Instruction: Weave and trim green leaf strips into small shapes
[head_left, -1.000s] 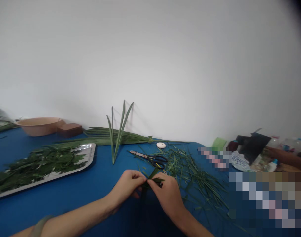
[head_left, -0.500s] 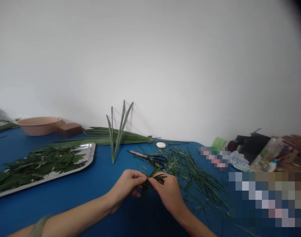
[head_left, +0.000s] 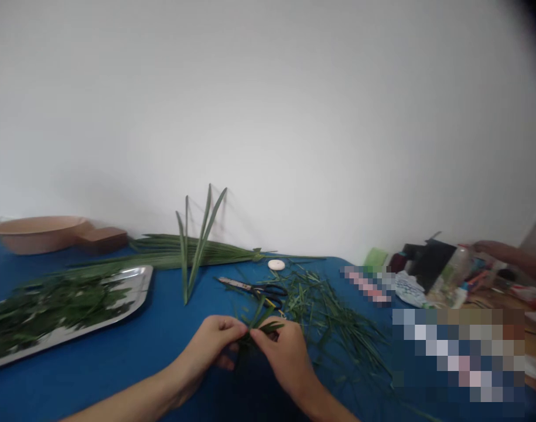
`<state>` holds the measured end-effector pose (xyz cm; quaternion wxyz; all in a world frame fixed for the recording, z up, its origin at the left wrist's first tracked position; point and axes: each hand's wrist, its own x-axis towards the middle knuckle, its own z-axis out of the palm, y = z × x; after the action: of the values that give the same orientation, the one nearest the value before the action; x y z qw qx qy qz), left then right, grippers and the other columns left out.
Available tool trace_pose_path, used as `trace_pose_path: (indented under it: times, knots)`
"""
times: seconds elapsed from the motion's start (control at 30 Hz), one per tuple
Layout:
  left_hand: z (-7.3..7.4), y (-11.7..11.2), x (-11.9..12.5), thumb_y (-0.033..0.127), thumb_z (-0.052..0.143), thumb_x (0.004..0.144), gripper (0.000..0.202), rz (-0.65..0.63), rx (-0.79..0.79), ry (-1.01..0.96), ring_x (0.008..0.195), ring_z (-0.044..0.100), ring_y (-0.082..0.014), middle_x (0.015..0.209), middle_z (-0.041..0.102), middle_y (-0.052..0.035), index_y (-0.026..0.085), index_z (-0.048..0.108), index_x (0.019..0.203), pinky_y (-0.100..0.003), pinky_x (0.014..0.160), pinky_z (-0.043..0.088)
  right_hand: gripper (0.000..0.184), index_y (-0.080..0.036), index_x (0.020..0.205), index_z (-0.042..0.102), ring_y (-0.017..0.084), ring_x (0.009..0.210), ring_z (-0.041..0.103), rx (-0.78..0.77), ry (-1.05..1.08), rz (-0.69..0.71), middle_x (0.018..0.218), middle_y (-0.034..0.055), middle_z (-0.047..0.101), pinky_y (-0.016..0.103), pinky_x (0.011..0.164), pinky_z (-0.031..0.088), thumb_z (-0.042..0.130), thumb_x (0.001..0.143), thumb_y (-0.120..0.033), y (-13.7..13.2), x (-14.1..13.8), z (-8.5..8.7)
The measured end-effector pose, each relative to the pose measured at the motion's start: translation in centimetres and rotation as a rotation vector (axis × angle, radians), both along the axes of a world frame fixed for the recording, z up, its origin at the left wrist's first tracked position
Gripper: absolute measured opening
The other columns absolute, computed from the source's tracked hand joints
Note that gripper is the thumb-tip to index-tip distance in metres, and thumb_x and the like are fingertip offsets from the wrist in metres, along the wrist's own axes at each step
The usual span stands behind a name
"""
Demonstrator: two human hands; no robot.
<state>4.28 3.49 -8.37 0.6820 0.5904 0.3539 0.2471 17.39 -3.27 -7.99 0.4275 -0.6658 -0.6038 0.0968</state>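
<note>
Just in front of me my left hand [head_left: 212,344] and my right hand [head_left: 284,350] meet, thumbs almost touching. Both are closed in a pinch on narrow green leaf strips [head_left: 261,318], which cross and stick out between the fingers. Part of the strips is hidden by the fingers. Beyond the hands lies a pair of scissors [head_left: 253,287] with dark handles, blades pointing left. A white oval object [head_left: 276,265] sits behind the scissors. Thin green leaf clippings [head_left: 338,310] are scattered to the right of the hands. Several long leaf strips [head_left: 200,252] stand up against the wall.
A metal tray [head_left: 145,284] of cut leaves is at left on the blue table [head_left: 162,328]. Along the wall [head_left: 268,117] are a tan basin [head_left: 39,237], a brown box [head_left: 103,239] and a long leaf bundle [head_left: 224,253]. A person's arm [head_left: 505,253] reaches over clutter at right.
My view has turned slightly right, so the table things appear further left and a little lower. Both hands keep their pinch on the leaf strips. The other person's arm has shifted at right.
</note>
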Motion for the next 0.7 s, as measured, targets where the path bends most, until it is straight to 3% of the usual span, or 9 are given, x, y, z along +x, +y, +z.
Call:
trace_pose_path:
  times: [0.13, 0.23, 0.3, 0.37, 0.5, 0.6, 0.7]
  knots:
    - [-0.9, 0.2, 0.6, 0.044, 0.048, 0.065, 0.028, -0.033, -0.069, -0.008, 0.046, 0.05, -0.0091, 0.054, 0.049, 0.0027, 0.017, 0.043, 0.07, -0.012, 0.036, 0.028, 0.016, -0.018, 0.06, 0.062, 0.01, 0.054, 0.053, 0.001, -0.043, -0.033, 0.058, -0.0011, 0.061, 0.019, 0.048, 0.035, 0.051, 0.07, -0.026, 0.0, -0.3, -0.3]
    - [-2.0, 0.5, 1.0, 0.052, 0.047, 0.063, 0.035, -0.001, 0.026, 0.04, 0.04, 0.047, -0.0097, 0.043, 0.038, 0.0073, 0.018, 0.04, 0.064, -0.015, 0.035, 0.032, 0.013, -0.02, 0.063, 0.063, 0.01, 0.056, 0.054, -0.009, -0.068, -0.027, 0.06, -0.002, 0.062, 0.017, 0.049, 0.036, 0.053, 0.069, -0.025, -0.4, -0.4, -0.2]
    - [-2.7, 0.7, 1.0, 0.054, 0.05, 0.058, 0.038, 0.013, 0.131, 0.037, 0.039, 0.044, -0.0081, 0.046, 0.04, 0.0069, 0.018, 0.041, 0.064, -0.017, 0.035, 0.034, 0.011, -0.022, 0.072, 0.064, 0.009, 0.057, 0.056, -0.033, -0.113, 0.009, 0.064, -0.0041, 0.063, 0.016, 0.05, 0.038, 0.058, 0.066, -0.027, -1.1, 0.2, 0.2]
    - [-3.1, 0.9, 0.8, 0.06, 0.05, 0.055, 0.043, -0.015, 0.161, 0.052, 0.041, 0.044, -0.0087, 0.048, 0.04, 0.0066, 0.018, 0.042, 0.063, -0.017, 0.034, 0.034, 0.023, -0.025, 0.089, 0.06, 0.009, 0.063, 0.057, -0.071, -0.211, 0.018, 0.072, -0.0057, 0.065, 0.015, 0.056, 0.041, 0.059, 0.066, -0.029, -2.6, 2.2, 0.7]
    - [-3.4, 1.1, 0.5, 0.065, 0.055, 0.044, 0.051, -0.062, 0.09, 0.097, 0.043, 0.045, -0.0094, 0.048, 0.042, 0.0064, 0.018, 0.041, 0.059, -0.018, 0.036, 0.037, 0.03, -0.028, 0.104, 0.054, 0.012, 0.086, 0.053, -0.129, -0.391, -0.192, 0.095, -0.0011, 0.061, 0.021, 0.075, 0.039, 0.039, 0.078, -0.021, -8.5, 10.9, 2.0]
    - [-3.6, 1.1, 1.0, 0.06, 0.058, 0.046, 0.047, -0.061, 0.066, 0.058, 0.04, 0.044, -0.0077, 0.046, 0.044, 0.0073, 0.018, 0.04, 0.058, -0.015, 0.034, 0.033, 0.037, -0.02, 0.104, 0.055, 0.021, 0.084, 0.052, -0.201, -0.524, -0.457, 0.086, 0.0084, 0.058, 0.033, 0.073, 0.039, 0.031, 0.077, -0.018, -13.8, 19.5, 2.9]
    - [-4.0, 1.2, 1.7, 0.055, 0.059, 0.047, 0.043, -0.058, 0.027, 0.046, 0.034, 0.042, -0.0066, 0.043, 0.047, 0.0085, 0.019, 0.037, 0.058, -0.013, 0.03, 0.026, 0.039, -0.022, 0.099, 0.06, 0.022, 0.069, 0.052, -0.289, -0.644, -0.605, 0.07, 0.0077, 0.055, 0.034, 0.062, 0.039, 0.029, 0.075, -0.016, -17.4, 26.5, 3.2]
